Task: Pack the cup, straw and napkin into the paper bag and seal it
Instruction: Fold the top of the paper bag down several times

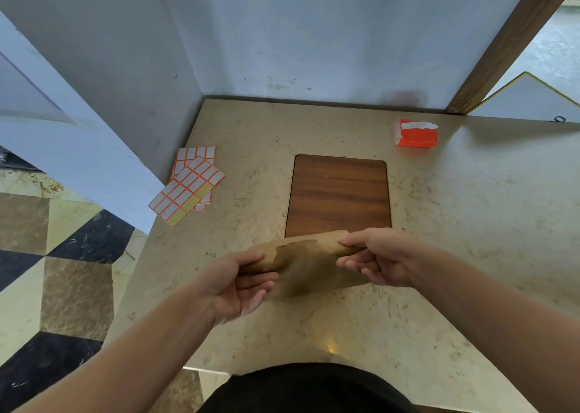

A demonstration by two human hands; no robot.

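A brown paper bag (309,260) is held just above the beige table (455,224), its top edge rolled over into a fold. My left hand (241,282) pinches the left end of the rolled top. My right hand (373,257) pinches the right end. The bag's lower part hangs toward me and is slightly blurred. No cup or straw shows outside the bag; what is inside is hidden. An orange napkin pack (416,132) with a white flap lies at the back right of the table.
Two sheets of orange-edged label stickers (188,185) lie at the table's left edge. A wood-grain panel (339,194) is set into the table just beyond the bag. Grey walls close the back and left; patterned floor lies below on the left.
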